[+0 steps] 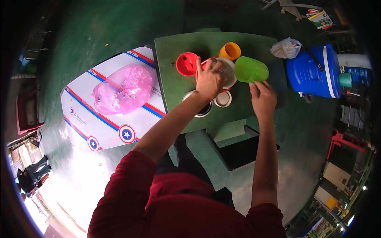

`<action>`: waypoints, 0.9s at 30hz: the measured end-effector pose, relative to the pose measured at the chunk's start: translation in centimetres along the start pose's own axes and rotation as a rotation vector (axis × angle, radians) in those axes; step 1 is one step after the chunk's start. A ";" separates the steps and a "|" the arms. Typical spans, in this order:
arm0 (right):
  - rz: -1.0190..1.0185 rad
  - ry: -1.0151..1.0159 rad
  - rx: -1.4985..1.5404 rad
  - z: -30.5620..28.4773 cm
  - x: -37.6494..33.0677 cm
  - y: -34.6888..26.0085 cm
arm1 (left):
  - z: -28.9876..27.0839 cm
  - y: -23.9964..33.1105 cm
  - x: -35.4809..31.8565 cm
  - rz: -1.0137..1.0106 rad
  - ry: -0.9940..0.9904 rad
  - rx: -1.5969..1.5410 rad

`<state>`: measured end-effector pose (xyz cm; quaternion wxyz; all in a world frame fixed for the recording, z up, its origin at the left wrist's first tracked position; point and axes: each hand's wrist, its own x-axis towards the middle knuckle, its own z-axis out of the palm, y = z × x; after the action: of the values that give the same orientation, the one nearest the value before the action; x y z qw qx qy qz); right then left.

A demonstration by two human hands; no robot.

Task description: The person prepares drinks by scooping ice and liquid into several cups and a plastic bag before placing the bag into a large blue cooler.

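My left hand (209, 81) lies over a clear, round container (229, 74) with red parts at its edge, its fingers spread and bent around the near side. The thumb is hidden. In my right hand (263, 97) is a translucent green cup (251, 69), tipped on its side and pinched near its lower edge. A red round lid (186, 64) lies left of my left fingers. An orange-yellow cup (230, 51) stands just beyond the clear container. Below my left wrist, a dark-centred container with a white rim (204, 111) is partly covered. Beside it sits a small cream-coloured lid (223, 99).
These things stand on a green table (174, 91). To its left, a white striped board (107, 131) carries a crumpled pink plastic bag (125, 89). A blue cooler (311, 71) and a clear plastic bag (286, 48) are at the right. A black stool (242, 152) is near my legs.
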<state>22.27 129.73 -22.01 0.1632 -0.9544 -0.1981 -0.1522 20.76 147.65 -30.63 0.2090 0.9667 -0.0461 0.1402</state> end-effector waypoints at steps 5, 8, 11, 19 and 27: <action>0.312 -0.129 0.391 -1.2 0.7 -1.7 | -6.9 -2.1 -2.0 -0.121 0.138 -0.162; 0.219 -0.213 0.492 -0.4 2.7 -8.0 | -12.4 -8.9 -6.0 -0.476 0.368 -0.040; -0.059 -0.286 0.576 4.6 3.3 -16.1 | -15.7 -17.8 -12.8 -0.860 0.425 0.254; -0.841 -0.517 0.140 27.4 -1.7 -32.4 | -19.8 -27.7 -18.9 -1.027 0.303 -0.727; -1.145 -0.782 -0.202 33.6 -3.0 -35.2 | -21.0 -33.3 -15.3 -0.798 0.280 -0.864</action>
<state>12.14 171.81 -44.49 -0.1152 -0.6952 -0.6988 0.1225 5.79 187.17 -29.74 0.6234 0.7092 0.2954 0.1456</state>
